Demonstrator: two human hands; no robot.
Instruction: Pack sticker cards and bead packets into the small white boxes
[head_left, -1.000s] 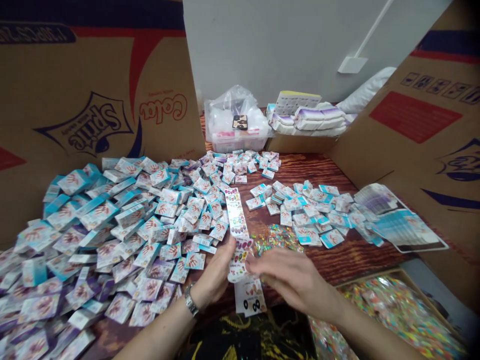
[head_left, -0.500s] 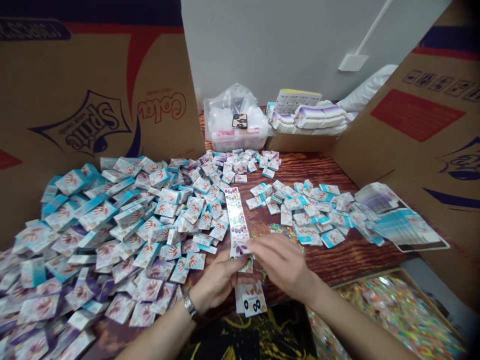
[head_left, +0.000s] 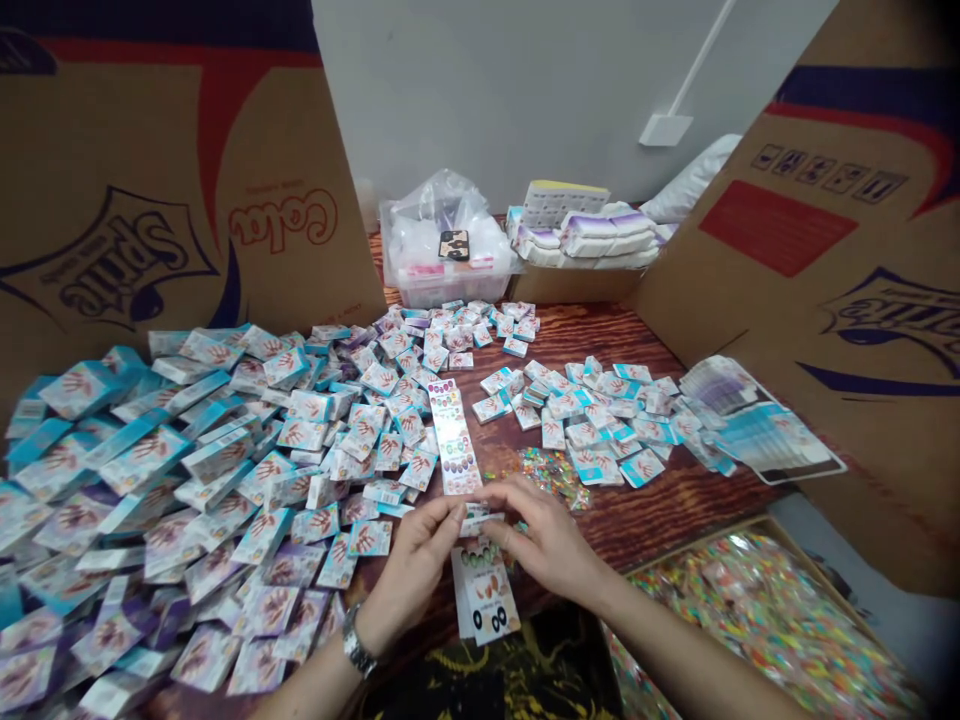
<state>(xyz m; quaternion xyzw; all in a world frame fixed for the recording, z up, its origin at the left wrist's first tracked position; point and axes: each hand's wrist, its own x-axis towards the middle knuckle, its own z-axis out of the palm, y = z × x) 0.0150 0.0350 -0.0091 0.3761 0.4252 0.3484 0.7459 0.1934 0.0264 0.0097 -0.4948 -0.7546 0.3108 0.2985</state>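
Our fingertips (head_left: 451, 510) close on a small printed strip (head_left: 474, 519) from both sides, held by our left hand (head_left: 416, 565) and right hand (head_left: 544, 540). A long sticker sheet (head_left: 454, 440) lies just above on the wooden table (head_left: 600, 345), a printed card (head_left: 484, 600) just below. A hasty tug could tear the strip; a careless wrist could scatter the heaped packets (head_left: 187, 480).

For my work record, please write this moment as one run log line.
left hand: holds small printed card | right hand: holds same card | beside: printed strip, packets
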